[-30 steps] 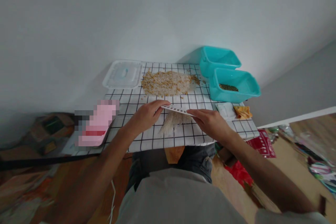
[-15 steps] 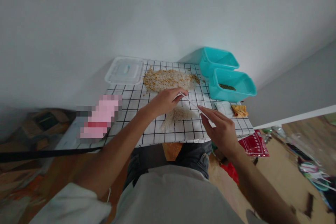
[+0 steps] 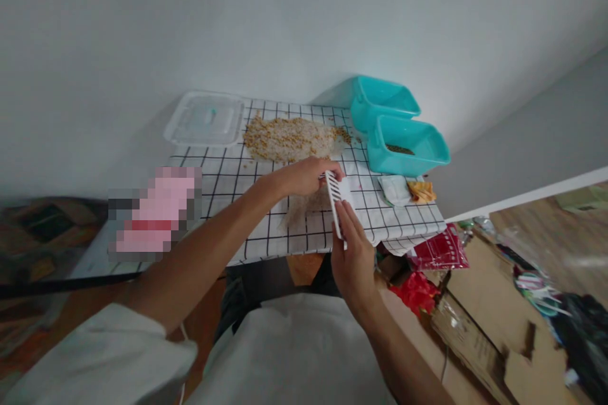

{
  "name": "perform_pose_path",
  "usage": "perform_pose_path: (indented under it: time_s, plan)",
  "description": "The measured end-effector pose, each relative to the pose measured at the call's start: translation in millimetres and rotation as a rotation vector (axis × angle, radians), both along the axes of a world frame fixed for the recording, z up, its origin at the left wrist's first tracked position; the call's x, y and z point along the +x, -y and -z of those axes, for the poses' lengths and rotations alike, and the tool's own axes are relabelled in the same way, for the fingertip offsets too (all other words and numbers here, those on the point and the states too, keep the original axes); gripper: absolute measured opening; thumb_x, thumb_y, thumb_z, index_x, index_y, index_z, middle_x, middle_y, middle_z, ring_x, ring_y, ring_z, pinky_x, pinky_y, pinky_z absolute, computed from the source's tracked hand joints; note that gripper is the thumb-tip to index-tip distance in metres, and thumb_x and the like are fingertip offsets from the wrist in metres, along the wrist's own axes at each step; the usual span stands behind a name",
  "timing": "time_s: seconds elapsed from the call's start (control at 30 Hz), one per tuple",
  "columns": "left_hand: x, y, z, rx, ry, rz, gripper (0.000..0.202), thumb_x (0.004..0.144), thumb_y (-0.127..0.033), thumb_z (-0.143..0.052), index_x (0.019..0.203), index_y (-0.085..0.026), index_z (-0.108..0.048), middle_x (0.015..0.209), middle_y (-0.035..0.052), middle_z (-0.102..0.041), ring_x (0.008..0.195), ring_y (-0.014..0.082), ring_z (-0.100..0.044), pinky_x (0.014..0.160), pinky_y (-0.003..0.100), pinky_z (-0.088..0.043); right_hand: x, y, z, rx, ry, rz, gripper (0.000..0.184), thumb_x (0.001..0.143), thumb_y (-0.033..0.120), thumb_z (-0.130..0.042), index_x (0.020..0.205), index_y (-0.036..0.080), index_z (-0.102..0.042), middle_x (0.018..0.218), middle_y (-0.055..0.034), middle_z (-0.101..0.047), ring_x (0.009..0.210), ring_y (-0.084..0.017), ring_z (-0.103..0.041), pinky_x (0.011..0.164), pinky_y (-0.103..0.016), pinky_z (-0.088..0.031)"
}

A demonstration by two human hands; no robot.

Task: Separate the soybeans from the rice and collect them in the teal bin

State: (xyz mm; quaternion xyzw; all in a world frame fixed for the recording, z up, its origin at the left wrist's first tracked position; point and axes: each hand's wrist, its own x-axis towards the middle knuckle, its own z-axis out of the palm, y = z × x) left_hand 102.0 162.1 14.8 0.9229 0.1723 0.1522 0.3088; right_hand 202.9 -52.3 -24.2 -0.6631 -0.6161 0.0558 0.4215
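Note:
Between my hands is a thin white slotted panel [image 3: 334, 193], tilted steeply so its row of slots shows. My left hand [image 3: 311, 175] grips its far end, fingers closed over the edge. Around its near end my right hand [image 3: 352, 250] is closed, with fingers along one face and the thumb on the other side. Under and beside the panel lies a small pile of rice-like grain [image 3: 304, 207], partly hidden by my left hand and the panel. Behind it spreads a larger heap of yellow kernels and pale grain [image 3: 289, 139] on the checked cloth [image 3: 266, 234].
Two turquoise bins [image 3: 384, 98] stand at the back right; the nearer bin [image 3: 408, 164] holds some dark green grains. A folded white cloth [image 3: 395, 190] and an orange cloth [image 3: 422, 191] lie before them. A clear plastic lid [image 3: 206, 119] sits back left. Cardboard [image 3: 494, 291] covers floor at right.
The panel has turned from nearly edge-on and slanting right to a steeper angle, showing its slots. My right hand has moved left and nearer to me; my left hand stays about level.

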Motion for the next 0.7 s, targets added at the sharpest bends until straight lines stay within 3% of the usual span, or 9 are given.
perform_pose_path:
  time_s: [0.37,0.5,0.7]
  plan:
    - [-49,-2,1.3,-0.062,0.003,-0.064,0.037,0.082,-0.009,-0.054,0.110,-0.025,-0.072,0.121,0.0033,-0.078,0.110,0.0207,-0.073,0.097,0.033,-0.053,-51,-9,-4.5,-0.075,-0.087,-0.041,0.062,0.093,0.006,-0.045,0.153,0.021,-0.049,0.158,-0.0145,-0.048,0.149,-0.028,-0.044,0.122,-0.054,-0.040]
    - [-64,-1,1.4,-0.055,-0.011,-0.091,0.034,0.083,-0.011,-0.055,0.108,-0.025,-0.072,0.118,0.0038,-0.079,0.109,0.0207,-0.073,0.097,0.033,-0.053,-66,-11,0.1,-0.049,-0.114,-0.044,0.065,0.093,0.006,-0.045,0.155,0.026,-0.046,0.158,-0.0119,-0.048,0.149,-0.028,-0.043,0.122,-0.054,-0.039]
    - [-74,0,-4.0,-0.032,-0.015,-0.106,0.030,0.083,-0.012,-0.058,0.109,-0.023,-0.071,0.120,0.0064,-0.078,0.111,0.0224,-0.073,0.097,0.035,-0.053,-78,-16,4.9,0.008,-0.160,-0.061,0.064,0.093,0.007,-0.046,0.155,0.023,-0.046,0.158,-0.0147,-0.047,0.148,-0.029,-0.043,0.120,-0.055,-0.041]
